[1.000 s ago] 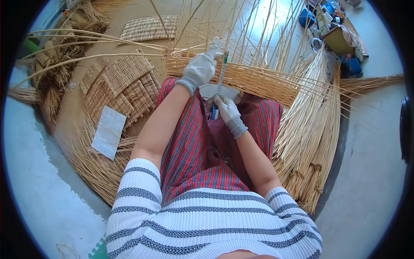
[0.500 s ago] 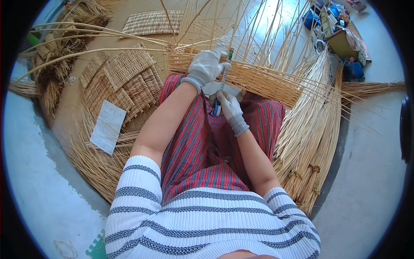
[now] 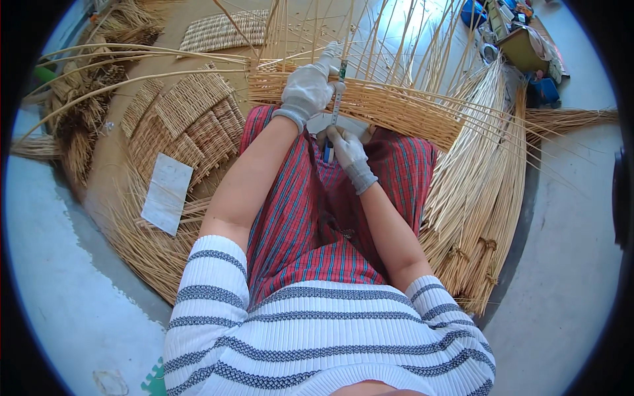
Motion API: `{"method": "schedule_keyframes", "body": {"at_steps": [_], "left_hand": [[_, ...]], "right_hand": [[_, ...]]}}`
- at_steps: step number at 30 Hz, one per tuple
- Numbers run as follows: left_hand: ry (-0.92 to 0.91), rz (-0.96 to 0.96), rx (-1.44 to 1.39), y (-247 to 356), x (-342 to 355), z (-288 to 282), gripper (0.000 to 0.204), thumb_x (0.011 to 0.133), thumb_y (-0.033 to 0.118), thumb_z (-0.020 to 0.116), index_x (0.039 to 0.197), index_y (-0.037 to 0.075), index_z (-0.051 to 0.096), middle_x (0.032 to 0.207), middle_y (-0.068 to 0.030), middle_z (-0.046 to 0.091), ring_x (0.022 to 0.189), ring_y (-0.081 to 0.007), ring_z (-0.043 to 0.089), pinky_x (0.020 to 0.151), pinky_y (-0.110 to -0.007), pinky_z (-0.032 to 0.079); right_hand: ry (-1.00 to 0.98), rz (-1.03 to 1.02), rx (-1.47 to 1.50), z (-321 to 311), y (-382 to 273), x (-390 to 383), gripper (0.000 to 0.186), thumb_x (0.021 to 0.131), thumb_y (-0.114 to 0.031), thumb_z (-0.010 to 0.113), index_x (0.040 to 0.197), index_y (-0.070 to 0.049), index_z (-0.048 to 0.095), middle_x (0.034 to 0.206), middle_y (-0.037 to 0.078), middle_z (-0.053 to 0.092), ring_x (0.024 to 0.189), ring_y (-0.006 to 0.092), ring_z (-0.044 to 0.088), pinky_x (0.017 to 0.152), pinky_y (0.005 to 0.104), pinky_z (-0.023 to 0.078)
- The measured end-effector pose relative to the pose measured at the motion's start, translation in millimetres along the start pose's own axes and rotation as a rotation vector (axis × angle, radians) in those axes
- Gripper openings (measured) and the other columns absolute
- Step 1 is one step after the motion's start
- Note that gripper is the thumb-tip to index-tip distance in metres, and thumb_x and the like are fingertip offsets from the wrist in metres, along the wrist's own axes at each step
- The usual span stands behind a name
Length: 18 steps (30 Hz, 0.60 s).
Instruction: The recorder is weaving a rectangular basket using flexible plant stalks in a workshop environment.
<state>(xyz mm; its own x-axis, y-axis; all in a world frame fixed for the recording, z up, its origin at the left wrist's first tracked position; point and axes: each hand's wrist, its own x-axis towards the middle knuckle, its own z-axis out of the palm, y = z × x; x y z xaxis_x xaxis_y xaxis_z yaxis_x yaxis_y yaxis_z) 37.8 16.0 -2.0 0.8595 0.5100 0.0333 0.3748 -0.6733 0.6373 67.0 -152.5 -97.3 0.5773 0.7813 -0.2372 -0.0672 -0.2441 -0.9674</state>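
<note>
A woven band of pale cane (image 3: 409, 119), bristling with long upright rods, lies across my red striped lap. My gloved left hand (image 3: 305, 89) rests on its left half, thumb pressed to the narrow tape measure blade (image 3: 337, 105), which stands across the weave. Below the band, between my knees, my gloved right hand (image 3: 348, 148) is closed around the tape's blue case (image 3: 328, 153). Part of that case is hidden by my fingers.
Woven mats (image 3: 185, 119) and a pale sheet (image 3: 165, 195) lie left. A small mat (image 3: 224, 30) lies beyond. Loose straw (image 3: 89, 112) heaps far left. Long cane bundles (image 3: 475, 218) lie right, below blue containers and other clutter (image 3: 545, 89) at back right.
The band and both hands sit a little higher in the picture, along with much of the surroundings. Both hands keep their hold on the tape.
</note>
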Motion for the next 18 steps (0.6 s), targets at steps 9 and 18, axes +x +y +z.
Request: {"method": "schedule_keyframes", "body": {"at_steps": [9,18], "left_hand": [[0.015,0.005,-0.064,-0.7,1.4,1.4,0.089,0.084,0.027,0.078,0.157,0.024,0.026,0.116,-0.0050,0.072,0.107,-0.0278,0.067,0.096,-0.040,0.049],[0.020,0.007,-0.060,-5.6,3.8,2.8,0.087,0.084,0.023,0.079,0.156,0.023,0.030,0.113,-0.0062,0.073,0.105,-0.0264,0.068,0.095,-0.039,0.050]], "right_hand": [[0.015,-0.028,-0.028,0.8,22.3,11.1,0.042,0.103,-0.033,0.046,0.097,0.003,0.067,0.083,0.009,0.068,0.076,0.0182,0.062,0.073,0.0318,0.049],[0.091,-0.037,-0.114,5.2,9.2,5.1,0.042,0.102,-0.033,0.047,0.100,0.002,0.069,0.088,0.010,0.071,0.082,0.0202,0.066,0.079,0.0333,0.051]]}}
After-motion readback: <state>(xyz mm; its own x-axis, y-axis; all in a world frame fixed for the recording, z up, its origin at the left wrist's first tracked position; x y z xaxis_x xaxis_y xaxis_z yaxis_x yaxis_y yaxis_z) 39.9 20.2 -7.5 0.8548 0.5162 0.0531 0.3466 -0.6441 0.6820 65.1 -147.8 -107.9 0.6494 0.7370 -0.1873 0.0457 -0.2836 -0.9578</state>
